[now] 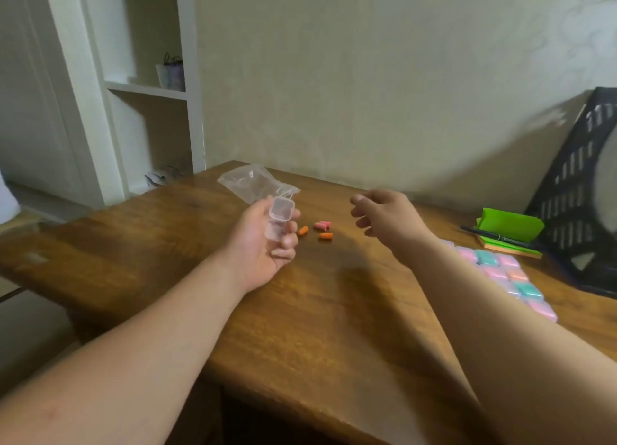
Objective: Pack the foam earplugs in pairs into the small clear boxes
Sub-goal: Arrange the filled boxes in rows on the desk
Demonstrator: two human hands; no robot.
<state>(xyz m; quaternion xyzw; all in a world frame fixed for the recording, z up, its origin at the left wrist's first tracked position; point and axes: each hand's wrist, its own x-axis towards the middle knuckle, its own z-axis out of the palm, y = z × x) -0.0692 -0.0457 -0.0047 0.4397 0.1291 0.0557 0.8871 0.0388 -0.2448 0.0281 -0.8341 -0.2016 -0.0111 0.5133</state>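
Earplugs [322,225] lie at nine o'clock from your right hand [384,217], fingers [360,199] loosely curled, seemingly empty; left hand [263,244] grips the box [278,222].

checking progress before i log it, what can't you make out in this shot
Head view, the only one:
- small clear box: fingers of the left hand cover its lower half, so its contents are unclear.
- pink earplugs: too small and blurred to count.
- filled boxes: the right forearm hides part of the group.
- black rack: cut off by the right edge.
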